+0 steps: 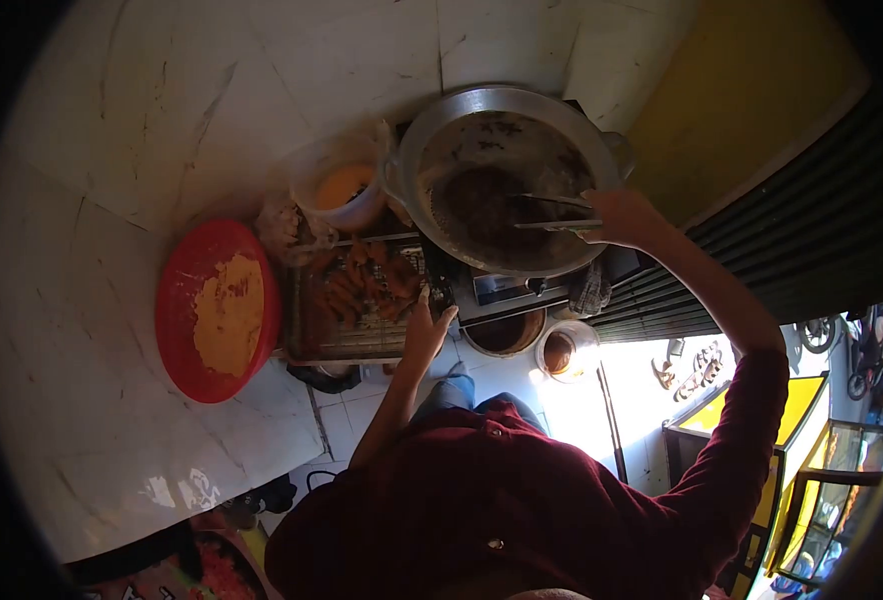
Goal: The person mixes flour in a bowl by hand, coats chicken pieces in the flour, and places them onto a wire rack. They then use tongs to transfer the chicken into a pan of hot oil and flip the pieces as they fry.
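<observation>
Metal tongs [559,224] are gripped in my right hand [622,218], which reaches in from the right side of a large wok [497,98]. The tips of the tongs are over or in the dark, bubbling oil [482,205]; I cannot make out anything between them. My left hand [426,328] is at the front right corner of a wire-rack tray [362,349], thumb and finger round its edge. Browned fried pieces [347,290] lie heaped on that tray. Below the wok is a stove [502,287], partly hidden.
A red basin [174,330] of yellowish flour stands left of the tray. Behind the tray are a tub [307,185] with orange liquid and a plastic bag [284,225]. Two buckets, one dark [505,345] and one pale [584,350], stand low by the stove. A ribbed shutter [752,235] borders the right.
</observation>
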`<state>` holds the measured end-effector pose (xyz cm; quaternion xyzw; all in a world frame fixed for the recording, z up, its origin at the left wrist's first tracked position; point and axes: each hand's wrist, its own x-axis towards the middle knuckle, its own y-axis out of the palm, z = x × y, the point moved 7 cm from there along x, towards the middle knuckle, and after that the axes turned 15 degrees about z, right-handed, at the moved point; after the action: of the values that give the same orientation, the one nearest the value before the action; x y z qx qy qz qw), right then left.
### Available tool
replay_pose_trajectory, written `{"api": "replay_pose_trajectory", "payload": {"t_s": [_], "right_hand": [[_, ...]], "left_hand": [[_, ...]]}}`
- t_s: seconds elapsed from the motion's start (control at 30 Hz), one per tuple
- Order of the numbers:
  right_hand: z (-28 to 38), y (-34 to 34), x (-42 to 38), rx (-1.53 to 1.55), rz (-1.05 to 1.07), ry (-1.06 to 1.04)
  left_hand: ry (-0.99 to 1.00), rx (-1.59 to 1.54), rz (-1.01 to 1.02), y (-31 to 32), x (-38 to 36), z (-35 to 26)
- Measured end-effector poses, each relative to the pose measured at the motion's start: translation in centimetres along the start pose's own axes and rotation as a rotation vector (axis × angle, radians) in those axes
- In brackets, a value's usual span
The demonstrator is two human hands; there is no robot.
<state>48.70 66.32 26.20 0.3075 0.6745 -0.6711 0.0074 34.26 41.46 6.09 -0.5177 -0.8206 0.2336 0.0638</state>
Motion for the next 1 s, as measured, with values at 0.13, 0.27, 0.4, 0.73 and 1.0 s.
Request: {"api": "replay_pose_trajectory", "payload": {"t_s": [0.13, 0.27, 0.4, 0.73, 1.0], "right_hand": [[-0.3, -0.7, 2.0, 0.020, 0.051, -0.011], [-1.8, -2.0, 2.0, 0.128, 0.009, -0.053], [-2.7, -3.5, 0.2, 0.224, 0.071, -0.051], [-2.4, -0.2, 2.4, 0.155, 0.213, -0.066], [-3.0, 0.1, 1.6, 0.081, 0.101, -0.150]], "left_hand": [[-0.079, -0.021, -0.015, 0.3, 0.1, 1.1], [-0.064, -0.067, -0.034, -0.4, -0.4, -0.3], [-0.111, -0.176, -0.036, -0.3, -0.6, -0.5], [-0.144, -0.241, -0.120, 0.4, -0.3, 1.2], [-0.185, -0.270, -0.129, 0.4, -0.6, 0.9]]}}
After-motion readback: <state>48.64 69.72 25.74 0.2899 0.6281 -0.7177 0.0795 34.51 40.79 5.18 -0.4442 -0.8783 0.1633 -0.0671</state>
